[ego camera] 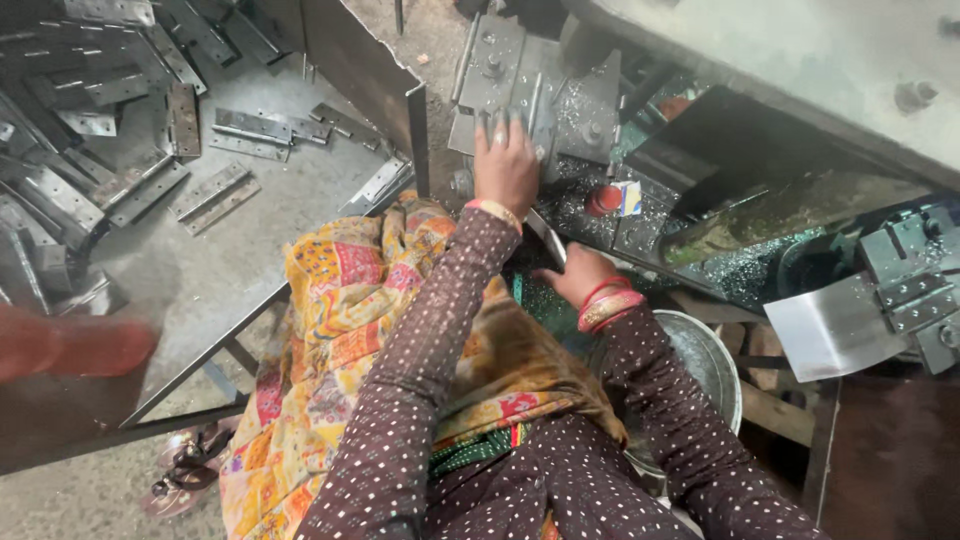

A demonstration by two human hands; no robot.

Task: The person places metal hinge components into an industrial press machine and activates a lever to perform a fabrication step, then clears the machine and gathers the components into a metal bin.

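Note:
My left hand [505, 165] reaches forward and rests with spread fingers on a grey metal hinge plate [492, 70] lying on the machine bed. My right hand [578, 275] sits lower and nearer to me, its fingers curled around the end of a thin flat metal strip [547, 238]. Both wrists carry bangles, and my sleeves are dark with white dots. A patterned yellow and orange cloth [330, 320] covers my lap.
A metal tray table [150, 230] to my left carries several grey hinge plates [250, 128]. A metal bucket [712, 360] stands by my right arm. Metal shavings and a small red cap [603, 199] lie on the machine. Sandals [185, 465] sit on the floor.

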